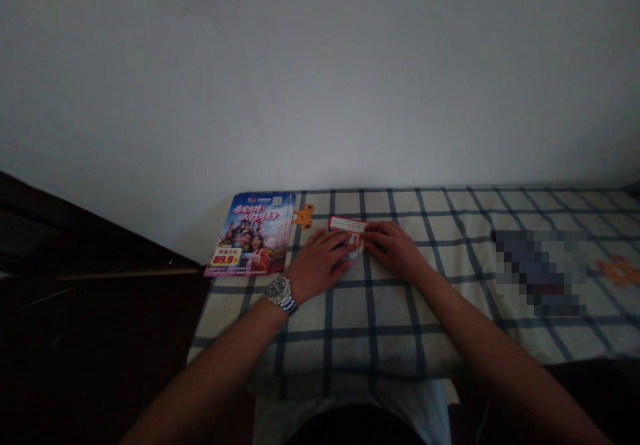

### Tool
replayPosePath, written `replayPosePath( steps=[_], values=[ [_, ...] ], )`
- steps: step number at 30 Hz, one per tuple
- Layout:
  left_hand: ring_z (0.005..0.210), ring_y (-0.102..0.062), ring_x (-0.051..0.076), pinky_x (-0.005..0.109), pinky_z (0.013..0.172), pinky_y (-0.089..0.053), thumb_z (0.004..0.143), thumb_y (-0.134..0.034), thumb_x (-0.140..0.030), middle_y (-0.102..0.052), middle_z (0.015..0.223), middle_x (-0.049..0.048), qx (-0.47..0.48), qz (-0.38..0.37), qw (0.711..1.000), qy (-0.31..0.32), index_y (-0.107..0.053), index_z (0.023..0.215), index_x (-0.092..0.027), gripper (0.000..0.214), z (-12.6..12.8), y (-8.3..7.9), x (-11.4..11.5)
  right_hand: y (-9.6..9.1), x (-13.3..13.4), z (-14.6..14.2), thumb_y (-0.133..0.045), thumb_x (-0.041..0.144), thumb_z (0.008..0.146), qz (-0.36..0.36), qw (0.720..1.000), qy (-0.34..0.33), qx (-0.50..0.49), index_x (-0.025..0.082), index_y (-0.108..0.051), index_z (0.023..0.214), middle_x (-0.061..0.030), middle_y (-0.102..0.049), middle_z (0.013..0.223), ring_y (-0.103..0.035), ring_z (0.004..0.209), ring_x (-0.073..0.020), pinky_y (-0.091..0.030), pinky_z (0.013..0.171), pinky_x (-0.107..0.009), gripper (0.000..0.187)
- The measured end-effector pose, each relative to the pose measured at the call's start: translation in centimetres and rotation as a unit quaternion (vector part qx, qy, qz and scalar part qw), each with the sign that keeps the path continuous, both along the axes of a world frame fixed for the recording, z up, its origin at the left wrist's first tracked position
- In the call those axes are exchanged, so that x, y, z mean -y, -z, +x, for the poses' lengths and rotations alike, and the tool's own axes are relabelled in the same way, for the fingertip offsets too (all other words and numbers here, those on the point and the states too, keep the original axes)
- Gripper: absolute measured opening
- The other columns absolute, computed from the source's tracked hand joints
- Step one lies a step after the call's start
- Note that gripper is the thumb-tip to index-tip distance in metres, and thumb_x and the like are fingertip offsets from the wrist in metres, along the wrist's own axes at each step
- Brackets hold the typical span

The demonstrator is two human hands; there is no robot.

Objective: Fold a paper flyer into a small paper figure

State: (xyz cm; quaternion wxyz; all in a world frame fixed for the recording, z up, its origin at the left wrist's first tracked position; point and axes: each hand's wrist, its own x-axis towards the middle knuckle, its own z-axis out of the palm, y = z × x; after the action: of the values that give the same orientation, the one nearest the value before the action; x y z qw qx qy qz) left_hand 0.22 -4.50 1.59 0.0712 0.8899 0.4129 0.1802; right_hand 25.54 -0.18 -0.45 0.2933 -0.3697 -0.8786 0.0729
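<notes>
A small folded paper, white with a red edge and red print, lies on the checked cloth between my hands. My left hand, with a metal-banded watch on its wrist, has its fingers curled over the paper's left side, the thumb close to its lower edge. From the other side, the fingers of my right hand pinch the paper's right end. Part of the paper is hidden under my fingers. Left of my left hand is a stack of printed flyers in blue and pink.
The blue-and-white checked cloth covers the table up to the pale wall. A pixelated dark object rests at the right. Dark furniture stands at the left, beyond the table's edge.
</notes>
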Motion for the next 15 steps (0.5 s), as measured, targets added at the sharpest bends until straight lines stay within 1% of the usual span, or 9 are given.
replayPosePath(
  steps=[4,7,15],
  values=[
    [0.136,-0.050,0.027,0.050,0.117,-0.038,0.102,-0.054,-0.037,-0.058,0.146,0.0066,0.007,0.009,1.000,-0.005,-0.065,0.135,-0.027,0.035,0.01,-0.09,-0.01,-0.01,0.05,0.00,-0.063,0.027,0.098,-0.005,1.000,0.003,0.001,0.025,-0.072,0.120,-0.0113,-0.069,0.122,-0.064,0.113,-0.0288,-0.056,0.098,-0.050,0.024],
    [0.133,-0.053,0.027,0.050,0.115,-0.040,0.102,-0.054,-0.039,-0.060,0.143,0.0062,0.008,0.003,1.000,-0.011,-0.063,0.136,-0.027,0.036,0.02,-0.23,0.01,-0.09,0.16,-0.06,-0.062,0.027,0.098,-0.009,1.000,0.003,0.003,0.023,-0.072,0.119,-0.0118,-0.069,0.119,-0.064,0.110,-0.0280,-0.057,0.097,-0.048,0.023],
    [0.137,-0.050,0.027,0.054,0.125,-0.027,0.102,-0.055,-0.043,-0.057,0.147,0.0071,-0.002,0.003,0.999,-0.033,-0.058,0.140,-0.024,0.042,0.02,0.25,-0.03,-0.24,0.32,-0.29,-0.060,0.026,0.099,-0.011,1.000,-0.009,-0.002,0.024,-0.073,0.116,-0.0112,-0.069,0.114,-0.065,0.105,-0.0271,-0.057,0.093,-0.048,0.021]
  ],
)
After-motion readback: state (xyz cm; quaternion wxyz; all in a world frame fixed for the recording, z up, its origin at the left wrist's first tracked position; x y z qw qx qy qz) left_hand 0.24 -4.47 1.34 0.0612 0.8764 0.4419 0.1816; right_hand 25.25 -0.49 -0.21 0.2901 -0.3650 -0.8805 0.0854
